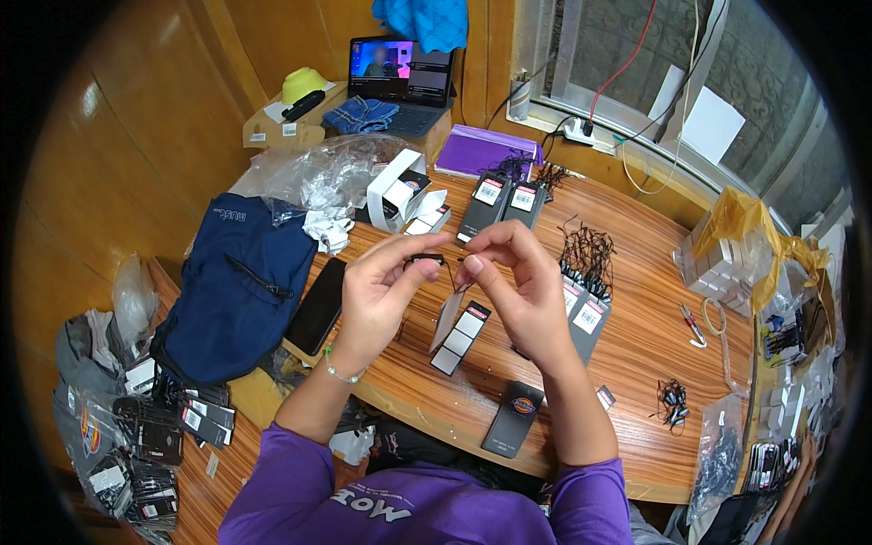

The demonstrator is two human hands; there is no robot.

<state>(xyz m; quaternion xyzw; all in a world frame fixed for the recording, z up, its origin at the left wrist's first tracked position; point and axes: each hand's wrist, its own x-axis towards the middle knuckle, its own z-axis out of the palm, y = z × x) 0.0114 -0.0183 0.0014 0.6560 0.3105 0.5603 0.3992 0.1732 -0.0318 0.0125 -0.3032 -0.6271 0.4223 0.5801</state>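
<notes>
Pinching black cord [450, 275] between close-set fingers [482, 272]

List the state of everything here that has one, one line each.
Left hand: pinching a black fastener
Right hand: pinching a thin black cord
Hang tag: tilted, hanging below the hands
Laptop: open, screen lit
Smartphone: lying flat, screen dark
Navy backpack: lying down
Cord bundle: tangled

Counter [645, 282] beside a window [581, 82]
Laptop [400, 116] at the back, bag [227, 291] left with phone [315, 307] just beside it, label strip [461, 339] central, tag [514, 420] nearer the front edge, boxes [722, 272] right.
</notes>
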